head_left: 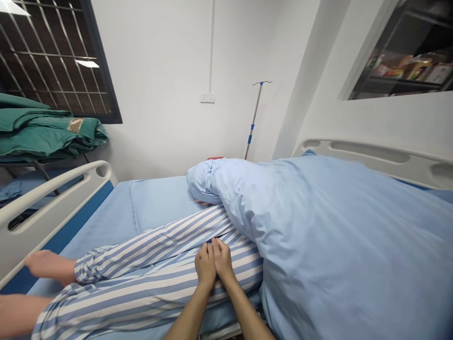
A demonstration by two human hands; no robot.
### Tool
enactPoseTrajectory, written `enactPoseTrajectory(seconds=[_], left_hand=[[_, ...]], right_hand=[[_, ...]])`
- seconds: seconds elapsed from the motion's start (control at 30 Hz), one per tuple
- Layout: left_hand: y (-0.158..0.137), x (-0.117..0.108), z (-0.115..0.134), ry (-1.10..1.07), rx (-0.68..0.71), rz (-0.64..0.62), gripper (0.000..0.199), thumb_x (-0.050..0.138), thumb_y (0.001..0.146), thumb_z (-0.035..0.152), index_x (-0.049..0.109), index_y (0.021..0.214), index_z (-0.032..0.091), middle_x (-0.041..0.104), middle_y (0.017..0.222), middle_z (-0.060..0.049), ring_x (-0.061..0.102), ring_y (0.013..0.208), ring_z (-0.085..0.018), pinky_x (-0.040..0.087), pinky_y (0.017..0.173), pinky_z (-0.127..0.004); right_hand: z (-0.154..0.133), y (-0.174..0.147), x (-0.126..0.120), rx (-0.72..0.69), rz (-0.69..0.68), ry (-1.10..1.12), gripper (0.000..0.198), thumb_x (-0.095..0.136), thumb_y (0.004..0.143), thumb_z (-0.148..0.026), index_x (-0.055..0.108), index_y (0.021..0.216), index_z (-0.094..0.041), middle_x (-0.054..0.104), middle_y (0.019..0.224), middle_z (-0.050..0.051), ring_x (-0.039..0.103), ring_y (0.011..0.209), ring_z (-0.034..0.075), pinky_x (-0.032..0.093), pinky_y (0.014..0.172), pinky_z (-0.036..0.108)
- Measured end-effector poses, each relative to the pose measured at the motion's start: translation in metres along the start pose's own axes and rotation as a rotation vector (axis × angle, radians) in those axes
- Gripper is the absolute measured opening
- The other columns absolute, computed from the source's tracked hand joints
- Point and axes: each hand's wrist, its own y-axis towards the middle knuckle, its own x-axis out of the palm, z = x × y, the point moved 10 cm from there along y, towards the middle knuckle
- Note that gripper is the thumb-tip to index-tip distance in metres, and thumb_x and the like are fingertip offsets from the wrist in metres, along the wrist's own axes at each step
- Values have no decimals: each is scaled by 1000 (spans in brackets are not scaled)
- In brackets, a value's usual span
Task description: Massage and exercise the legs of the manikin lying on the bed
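Note:
My left hand (205,264) and my right hand (222,257) are side by side and touching, fingers curled in. They are over the upper legs of a lying figure in blue-and-white striped trousers (141,293). My fingertips face away, so whether they grip any cloth is hidden. A small dark patch shows just beyond the knuckles. To the right, a light blue quilt (318,226) covers the figure's upper body, its folded edge across the hips. Two bare feet (49,267) stick out of the trouser legs at the left. Part of a hand shows under the quilt's far edge.
The bed has a light blue sheet (159,198), a footboard (53,193) at left and a headboard (371,153) at right. A drip stand (255,118) rises behind it by the wall. Folded green cloth (46,130) lies on a rack beneath a barred window (56,52).

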Motion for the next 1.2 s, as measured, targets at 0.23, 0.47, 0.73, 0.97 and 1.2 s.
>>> enactPoseTrajectory(seconds=[0.23, 0.47, 0.73, 0.97, 1.2], left_hand=[[-3, -7, 1, 1, -76, -29, 29, 31, 88, 29, 56, 78, 18, 65, 74, -6, 56, 72, -17, 32, 64, -27], [-6, 1, 2, 53, -103, -101, 28, 35, 86, 30, 60, 93, 20, 67, 87, -8, 58, 84, -21, 31, 67, -29], [-6, 6, 4, 137, -98, -96, 31, 33, 86, 34, 60, 85, 19, 66, 83, -9, 58, 82, -21, 30, 65, -29], [-5, 2, 12, 122, -107, -131, 31, 34, 85, 34, 61, 79, 20, 66, 82, -8, 58, 82, -20, 32, 64, -28], [12, 10, 44, -219, -48, -104, 40, 31, 85, 34, 57, 60, 18, 65, 68, -7, 56, 66, -15, 34, 60, -26]], right_hand=[[-17, 2, 2, -70, -100, -387, 36, 33, 86, -36, 43, 56, -19, 51, 53, 0, 42, 50, 11, 24, 51, 24], [-25, 12, 2, -164, -282, -716, 31, 37, 83, -29, 50, 57, -19, 57, 55, 3, 46, 51, 12, 20, 52, 26], [-8, 7, -16, -138, -78, -559, 36, 33, 86, -34, 46, 55, -20, 52, 50, 0, 42, 49, 12, 23, 53, 25], [-7, 11, -26, -121, -24, -365, 38, 35, 84, -39, 40, 51, -19, 43, 46, -3, 37, 47, 10, 25, 50, 24], [4, 19, -40, -42, 31, -71, 39, 38, 81, -47, 42, 56, -18, 47, 52, -1, 42, 53, 12, 32, 52, 23]])
